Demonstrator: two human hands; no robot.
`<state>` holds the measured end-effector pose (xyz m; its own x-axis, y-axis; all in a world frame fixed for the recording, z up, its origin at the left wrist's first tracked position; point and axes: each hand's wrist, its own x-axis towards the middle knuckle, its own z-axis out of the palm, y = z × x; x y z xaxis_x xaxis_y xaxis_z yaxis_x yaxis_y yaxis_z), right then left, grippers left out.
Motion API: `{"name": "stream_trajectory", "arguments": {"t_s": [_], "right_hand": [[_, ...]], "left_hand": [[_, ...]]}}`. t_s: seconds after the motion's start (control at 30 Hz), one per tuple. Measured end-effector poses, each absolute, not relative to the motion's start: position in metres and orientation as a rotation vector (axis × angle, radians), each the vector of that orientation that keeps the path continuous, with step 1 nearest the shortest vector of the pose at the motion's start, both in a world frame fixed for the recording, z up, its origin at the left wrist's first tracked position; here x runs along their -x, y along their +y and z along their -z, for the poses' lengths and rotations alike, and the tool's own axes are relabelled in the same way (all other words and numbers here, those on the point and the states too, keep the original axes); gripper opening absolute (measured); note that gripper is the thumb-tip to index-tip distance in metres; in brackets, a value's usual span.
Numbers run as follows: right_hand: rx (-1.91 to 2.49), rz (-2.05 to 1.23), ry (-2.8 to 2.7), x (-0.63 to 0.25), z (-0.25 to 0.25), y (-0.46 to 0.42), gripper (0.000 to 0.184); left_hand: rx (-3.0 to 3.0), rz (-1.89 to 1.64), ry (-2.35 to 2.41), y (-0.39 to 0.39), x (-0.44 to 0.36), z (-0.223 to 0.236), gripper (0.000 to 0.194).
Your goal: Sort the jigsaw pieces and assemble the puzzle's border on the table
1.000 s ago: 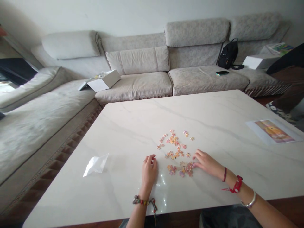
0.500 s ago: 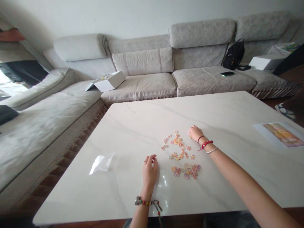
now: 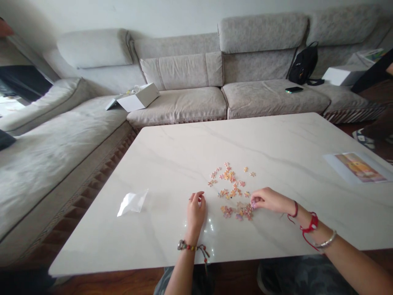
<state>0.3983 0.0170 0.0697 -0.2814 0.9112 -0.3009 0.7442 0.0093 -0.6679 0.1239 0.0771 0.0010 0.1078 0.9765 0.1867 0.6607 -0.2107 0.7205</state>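
Observation:
Small jigsaw puzzle pieces (image 3: 229, 176) in orange, yellow and pink lie loosely scattered on the white marbled table (image 3: 172, 155). Nearer to me is a denser heap of pink and purple pieces (image 3: 239, 213). At this heap's right edge, my right hand (image 3: 268, 200) pinches a purple puzzle piece (image 3: 254, 203) between thumb and fingertips. Left of the pieces, my left hand (image 3: 196, 211) rests on the tabletop with its fingers loosely bent and apart, holding nothing. Two single pieces (image 3: 249, 171) lie beyond my right hand.
A clear plastic bag (image 3: 132, 203) lies at the table's left. At its right is a sheet with a yellow and pink picture (image 3: 359, 167). A grey sofa (image 3: 184, 104) behind bears a white box (image 3: 139, 97), a phone (image 3: 294, 89) and a black backpack (image 3: 303, 65). People stand at both sides.
My right hand has come back toward me from the far right of the pieces, leaving two pieces visible there, and now grips a purple one. My left hand stays in place.

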Motion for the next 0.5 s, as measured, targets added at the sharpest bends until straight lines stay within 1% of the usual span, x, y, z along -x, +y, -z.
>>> {"name": "stream_trajectory", "arguments": {"t_s": [0.1,0.3,0.4,0.5], "right_hand": [[1.788,-1.149,-1.937,-0.391,-0.059,0.000,0.010],[1.943,-0.967,-1.976,-0.395,-0.037,-0.002,0.005],[1.961,-0.819,-2.018,-0.401,-0.039,0.012,0.003],[2.012,-0.573,-1.992,-0.400,-0.039,0.039,0.009]], "left_hand": [[-1.917,-0.893,1.593,0.077,-0.124,0.000,0.023],[-1.910,-0.900,1.579,0.078,-0.123,0.003,0.023],[-1.921,-0.917,1.581,0.079,-0.123,0.002,0.022],[-1.927,-0.929,1.582,0.079,-0.125,0.000,0.022]]}}
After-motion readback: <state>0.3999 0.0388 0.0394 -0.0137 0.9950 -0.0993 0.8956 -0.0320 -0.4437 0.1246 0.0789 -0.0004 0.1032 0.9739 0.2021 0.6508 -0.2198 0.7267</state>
